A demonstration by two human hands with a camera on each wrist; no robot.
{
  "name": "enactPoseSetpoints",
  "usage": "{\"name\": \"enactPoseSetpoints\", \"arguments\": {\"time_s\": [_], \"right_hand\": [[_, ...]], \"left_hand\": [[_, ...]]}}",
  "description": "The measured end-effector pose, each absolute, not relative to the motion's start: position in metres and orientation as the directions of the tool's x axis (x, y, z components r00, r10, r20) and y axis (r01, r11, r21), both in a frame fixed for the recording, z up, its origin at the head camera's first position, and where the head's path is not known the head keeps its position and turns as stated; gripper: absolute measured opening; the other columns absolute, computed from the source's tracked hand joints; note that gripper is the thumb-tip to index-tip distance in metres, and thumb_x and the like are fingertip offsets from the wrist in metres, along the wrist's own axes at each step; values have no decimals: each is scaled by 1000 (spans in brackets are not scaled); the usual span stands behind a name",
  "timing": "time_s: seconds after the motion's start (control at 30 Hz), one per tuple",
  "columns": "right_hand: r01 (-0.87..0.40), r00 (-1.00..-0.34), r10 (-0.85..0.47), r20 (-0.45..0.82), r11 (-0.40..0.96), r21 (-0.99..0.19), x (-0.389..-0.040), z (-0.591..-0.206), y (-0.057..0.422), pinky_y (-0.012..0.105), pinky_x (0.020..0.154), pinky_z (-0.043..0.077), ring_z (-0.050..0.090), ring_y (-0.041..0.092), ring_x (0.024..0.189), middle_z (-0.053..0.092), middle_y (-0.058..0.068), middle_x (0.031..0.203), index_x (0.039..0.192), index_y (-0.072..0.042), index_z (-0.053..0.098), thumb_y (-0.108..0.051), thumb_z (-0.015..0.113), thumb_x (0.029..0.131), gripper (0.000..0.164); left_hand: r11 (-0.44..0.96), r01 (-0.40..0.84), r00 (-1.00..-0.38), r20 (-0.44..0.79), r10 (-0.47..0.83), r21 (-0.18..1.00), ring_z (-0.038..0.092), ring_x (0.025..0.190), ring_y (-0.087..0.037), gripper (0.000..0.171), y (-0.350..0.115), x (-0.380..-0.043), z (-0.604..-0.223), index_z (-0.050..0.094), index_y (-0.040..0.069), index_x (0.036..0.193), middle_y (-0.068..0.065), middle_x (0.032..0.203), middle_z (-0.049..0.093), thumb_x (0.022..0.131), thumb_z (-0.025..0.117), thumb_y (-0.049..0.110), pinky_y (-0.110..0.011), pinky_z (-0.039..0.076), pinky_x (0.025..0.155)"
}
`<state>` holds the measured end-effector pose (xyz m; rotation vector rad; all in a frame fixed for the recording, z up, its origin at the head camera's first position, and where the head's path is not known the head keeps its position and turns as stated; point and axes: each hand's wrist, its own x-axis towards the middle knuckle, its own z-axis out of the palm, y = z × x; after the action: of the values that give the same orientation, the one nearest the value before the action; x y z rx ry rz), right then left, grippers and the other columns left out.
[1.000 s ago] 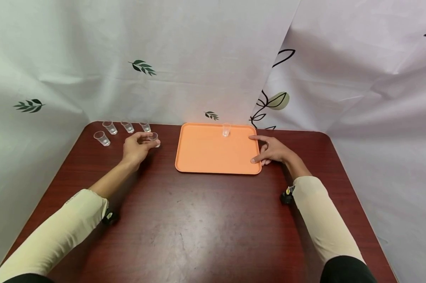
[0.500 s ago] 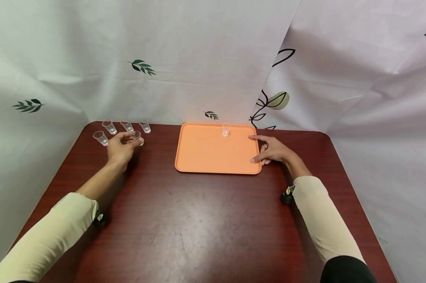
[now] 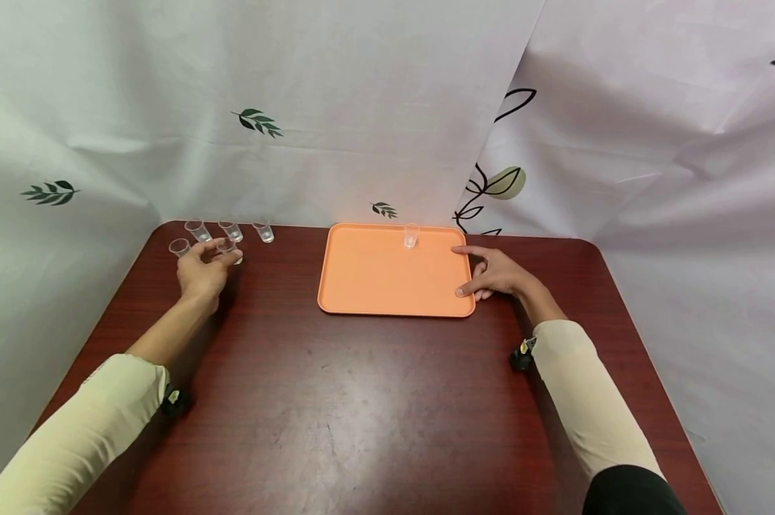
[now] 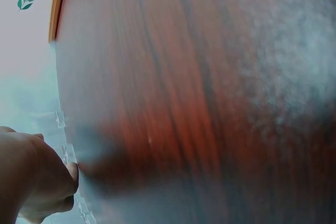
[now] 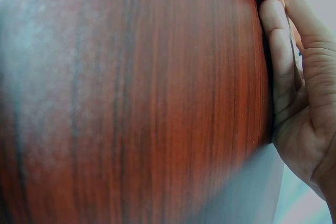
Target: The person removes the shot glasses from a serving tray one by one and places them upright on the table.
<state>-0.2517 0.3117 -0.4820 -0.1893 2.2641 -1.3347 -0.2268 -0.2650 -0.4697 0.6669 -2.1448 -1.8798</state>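
At the table's far left, my left hand [image 3: 202,273] pinches a small clear plastic cup [image 3: 230,249] upright between thumb and fingers. Several matching cups stand around it: one cup [image 3: 179,247] partly behind the hand, another [image 3: 198,231] at the back corner, and two more along the back edge. My right hand [image 3: 498,273] grips the right edge of an orange tray [image 3: 387,286], thumb and index finger over the rim, other fingers curled at its side. One clear cup [image 3: 411,236] stands on the tray near its back rim. The right wrist view shows the thumb and fingers around the tray edge.
The dark red wooden table [image 3: 335,400] ends at the back against a pale leaf-print curtain [image 3: 335,114], which also runs along both sides. A small black wrist device [image 3: 176,400] sits at the left cuff, another [image 3: 522,356] at the right.
My left hand has moved left with the cup, from near the tray's left side to among the other cups. The right hand and tray have stayed put.
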Motion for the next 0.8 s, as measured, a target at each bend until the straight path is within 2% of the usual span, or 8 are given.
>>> {"name": "enactPoseSetpoints", "arguments": {"time_s": [0.17,0.37,0.6,0.8], "right_hand": [[131,-864,-363,-349,507,-852,-251,-481,311,27,54,62,67,11,50,65,3,64,172,-19,48,-9,101,84,103],[142,-864,-356,-355,505,-852,-251,-481,311,26,54,62,68,11,51,64,2,64,172,-20,48,-9,101,84,103],[134,-866,-358,-349,507,-852,-252,-482,312,26,53,61,67,10,50,64,2,64,171,-20,49,-9,101,83,103],[131,-866,-361,-347,505,-853,-252,-482,312,26,54,62,67,10,50,65,2,64,171,-20,49,-9,102,83,103]], "left_hand": [[124,-220,-873,-139,-467,968,65,94,7,30,-266,-226,-468,73,15,126,19,101,67,100,86,8,-2,56,80],[167,-244,-865,-137,-483,955,64,94,10,41,-269,-225,-468,74,11,140,23,100,65,101,86,11,-2,55,81],[194,-261,-863,-138,-487,946,61,98,10,53,-271,-224,-468,68,8,153,23,103,62,103,84,15,-1,54,83],[207,-286,-851,-149,-503,936,58,99,8,59,-274,-220,-469,67,11,155,21,104,61,100,87,20,-2,52,83]]}}
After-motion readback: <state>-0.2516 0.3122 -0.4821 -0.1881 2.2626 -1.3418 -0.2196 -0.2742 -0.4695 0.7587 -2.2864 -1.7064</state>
